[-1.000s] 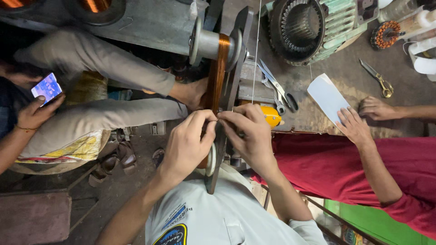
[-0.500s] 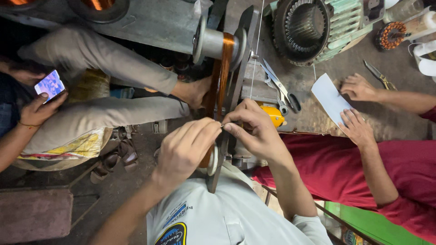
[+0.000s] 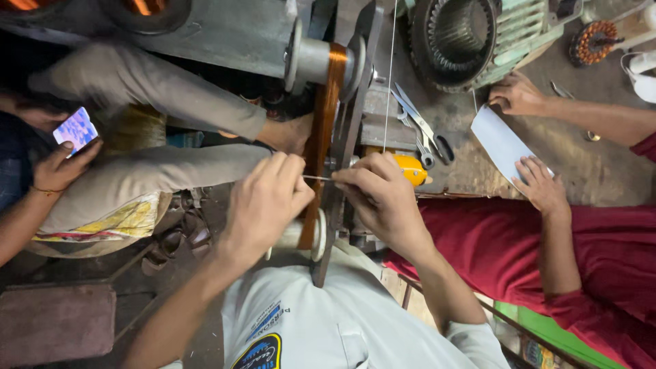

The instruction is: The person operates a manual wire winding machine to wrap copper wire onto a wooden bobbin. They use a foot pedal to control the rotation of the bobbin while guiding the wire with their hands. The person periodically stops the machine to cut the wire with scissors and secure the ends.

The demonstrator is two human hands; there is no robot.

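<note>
My left hand [image 3: 263,205] and my right hand [image 3: 383,195] pinch the two ends of a thin wire [image 3: 317,178] stretched between them. The wire lies across a band of copper-coloured winding [image 3: 321,130] that runs between two grey spools [image 3: 316,60] on a metal winding frame [image 3: 355,102]. My left fingers are closed on the wire just left of the copper band. My right fingers grip it just right of the frame bar. A thin strand [image 3: 389,75] runs from near my right hand toward the top of the view.
Scissors [image 3: 420,126] and a yellow tool [image 3: 412,169] lie on the bench. A motor stator [image 3: 471,37] stands behind. A person in red at right handles a white sheet [image 3: 502,143]. Another person at left holds a phone [image 3: 75,128], legs stretched across.
My hands stay on the wire, shifted slightly. The person in red moved one hand from the far right onto the upper edge of the white sheet.
</note>
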